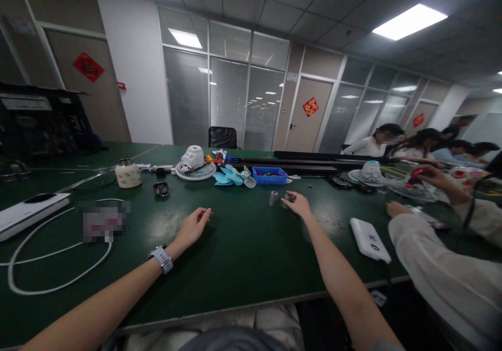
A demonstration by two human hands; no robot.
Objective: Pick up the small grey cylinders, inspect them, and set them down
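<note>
The small round metal part (290, 197) is at the fingertips of my right hand (298, 205), above the middle of the green table (243, 267). My thumb and fingers close around it in what looks like a grasp; whether it touches the tabletop I cannot tell. Just beside it, on its left, a silver cylinder (273, 198) stands upright, apart from my fingers. I judge the step in hand to be handling these two little pieces, and a move from here calls for a light fingertip pinch that does not knock the cylinder over.

My left hand (194, 225) hovers nearer to me, thumb and fingertips drawn together; I see nothing in it, but cannot tell whether something tiny is pinched there.

Beyond the pieces sits a blue basket (270, 181) with small dark and reddish bits inside, too small to make out. Light-blue fan blades (229, 176) lie beside it, and a white fan body (193, 157) rests on its round grille farther left. The patterned jar (127, 175) has its top on, so its contents are hidden. To my right, a co-worker's hand (435, 179) holds something red.
</note>
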